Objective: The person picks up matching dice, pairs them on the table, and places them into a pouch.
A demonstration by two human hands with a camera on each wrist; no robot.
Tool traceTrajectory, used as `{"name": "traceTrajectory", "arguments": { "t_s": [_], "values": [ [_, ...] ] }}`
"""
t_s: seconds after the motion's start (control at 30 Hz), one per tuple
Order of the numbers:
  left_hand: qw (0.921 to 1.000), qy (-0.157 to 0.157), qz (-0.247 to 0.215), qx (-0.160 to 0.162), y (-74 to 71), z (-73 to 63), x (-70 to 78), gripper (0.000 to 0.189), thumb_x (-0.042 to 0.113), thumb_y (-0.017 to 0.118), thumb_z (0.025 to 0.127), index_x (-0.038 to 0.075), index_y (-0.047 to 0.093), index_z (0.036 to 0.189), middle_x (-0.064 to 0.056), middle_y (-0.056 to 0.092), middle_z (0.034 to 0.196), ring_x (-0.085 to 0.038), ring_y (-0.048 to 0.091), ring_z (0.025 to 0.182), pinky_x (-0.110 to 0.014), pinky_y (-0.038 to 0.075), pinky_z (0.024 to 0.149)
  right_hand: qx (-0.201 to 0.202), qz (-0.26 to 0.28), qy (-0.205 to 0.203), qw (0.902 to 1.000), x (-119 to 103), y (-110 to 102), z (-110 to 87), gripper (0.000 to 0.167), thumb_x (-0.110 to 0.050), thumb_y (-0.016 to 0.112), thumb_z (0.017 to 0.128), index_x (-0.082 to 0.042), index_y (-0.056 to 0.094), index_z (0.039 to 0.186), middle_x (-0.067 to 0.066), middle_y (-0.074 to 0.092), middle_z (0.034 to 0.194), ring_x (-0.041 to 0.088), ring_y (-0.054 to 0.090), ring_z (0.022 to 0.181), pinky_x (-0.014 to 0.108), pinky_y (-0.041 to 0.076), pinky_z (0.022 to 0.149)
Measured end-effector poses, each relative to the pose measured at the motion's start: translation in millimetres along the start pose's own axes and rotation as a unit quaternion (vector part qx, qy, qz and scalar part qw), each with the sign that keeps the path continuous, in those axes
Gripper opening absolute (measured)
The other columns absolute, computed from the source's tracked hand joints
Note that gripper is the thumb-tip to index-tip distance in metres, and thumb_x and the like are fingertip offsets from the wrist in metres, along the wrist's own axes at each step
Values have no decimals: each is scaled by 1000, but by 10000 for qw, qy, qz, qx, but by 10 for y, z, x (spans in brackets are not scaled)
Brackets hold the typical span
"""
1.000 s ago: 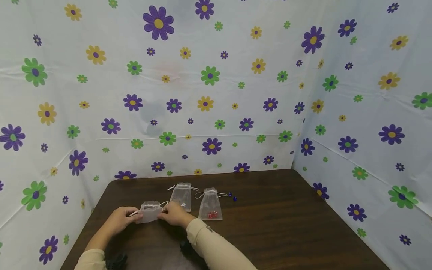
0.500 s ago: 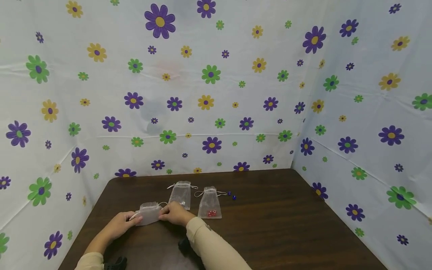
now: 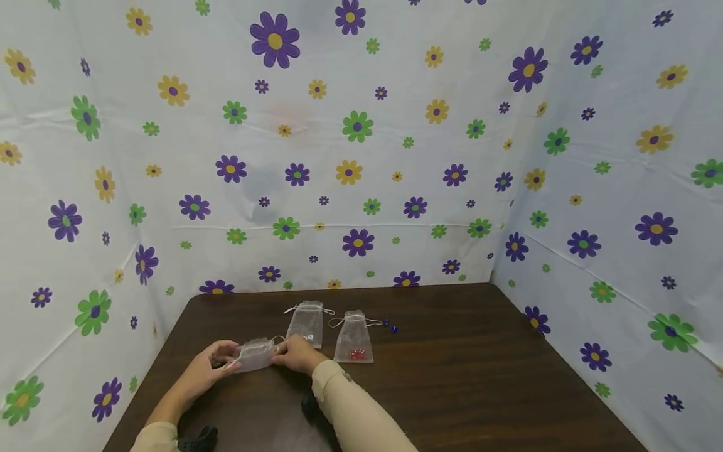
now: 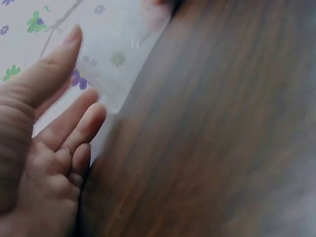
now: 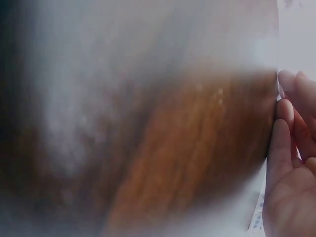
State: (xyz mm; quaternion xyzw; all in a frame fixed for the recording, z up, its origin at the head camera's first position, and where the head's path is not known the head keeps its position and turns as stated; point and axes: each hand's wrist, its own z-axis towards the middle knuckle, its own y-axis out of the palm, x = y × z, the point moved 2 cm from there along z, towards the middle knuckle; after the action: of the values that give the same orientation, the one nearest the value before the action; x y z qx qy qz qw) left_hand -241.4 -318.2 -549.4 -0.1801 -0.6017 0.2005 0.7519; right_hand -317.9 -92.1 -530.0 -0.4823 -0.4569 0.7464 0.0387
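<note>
A small sheer white drawstring bag (image 3: 256, 356) is between my hands at the left of the table, its gathered top facing the wall. My right hand (image 3: 299, 355) pinches its right edge; in the right wrist view the thumb and fingertips of the right hand (image 5: 296, 123) come together at the view's edge. My left hand (image 3: 206, 370) is at the bag's left side, thumb and fingers spread apart. In the left wrist view, the left hand (image 4: 49, 133) shows a gap between thumb and fingers, with the sheer bag (image 4: 118, 64) just beyond the fingertips.
Behind my right hand lies a second sheer bag (image 3: 307, 323) with something whitish at its bottom. Beside it is a third bag (image 3: 354, 336) holding red dice (image 3: 358, 355). Two blue dice (image 3: 394, 329) lie to its right on the dark wooden table (image 3: 480, 376). Flowered cloth walls surround it.
My left thumb and fingers have spread apart at the bag's left side, where they pinched before. The right hand keeps its pinch. The head view has shifted slightly.
</note>
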Motion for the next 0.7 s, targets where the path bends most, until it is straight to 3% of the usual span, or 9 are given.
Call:
{"name": "traceTrajectory", "arguments": {
  "t_s": [0.13,0.27,0.33,0.43,0.5,0.57,0.7],
  "values": [
    [9970,475,-297,542,66,-67,12,62,12,81,88,1,48,140,-25,55,133,-9,63,96,-26,52,75,4,69,93,9999,15,16,-5,7,-6,78,88,0,80,85,5,77,99,0,64,89,15,48,75],
    [9893,1055,202,990,115,-68,137,63,10,84,85,5,52,139,-19,53,130,-17,63,94,-27,53,70,104,-49,180,9998,0,-20,-2,7,-7,78,88,-1,80,85,3,77,97,-1,62,83,14,46,72],
    [9810,1477,529,1143,125,-33,215,59,7,85,82,8,57,135,-15,53,129,-22,63,93,-29,54,68,161,-156,187,9996,-12,-44,7,6,-8,79,87,-3,81,85,1,77,95,-2,60,79,14,46,71],
    [9592,2249,1109,1304,135,28,306,49,-2,86,76,10,69,121,-12,57,124,-26,62,92,-30,55,68,187,-248,155,9994,-18,-64,25,5,-8,79,87,-4,81,86,0,77,93,-2,58,76,14,45,70],
    [9473,2547,1421,1323,134,55,338,44,-6,87,73,11,75,111,-11,60,120,-24,63,93,-30,57,71,150,-229,106,9996,-13,-62,31,5,-8,79,87,-3,81,86,1,77,93,-1,58,76,14,46,71],
    [9444,2503,1677,1317,119,63,350,37,-6,87,72,12,78,103,-7,66,111,-20,65,90,-29,57,72,74,-228,30,9997,-5,-51,31,5,-8,79,87,-3,81,87,2,77,95,-1,60,79,14,46,73],
    [9661,1590,1756,1025,63,33,332,25,4,86,78,13,77,100,0,75,93,-11,70,77,-28,57,65,-115,-175,-125,9997,10,-17,4,6,-9,79,88,-3,81,89,2,77,100,-1,65,90,14,48,81]
  ]
}}
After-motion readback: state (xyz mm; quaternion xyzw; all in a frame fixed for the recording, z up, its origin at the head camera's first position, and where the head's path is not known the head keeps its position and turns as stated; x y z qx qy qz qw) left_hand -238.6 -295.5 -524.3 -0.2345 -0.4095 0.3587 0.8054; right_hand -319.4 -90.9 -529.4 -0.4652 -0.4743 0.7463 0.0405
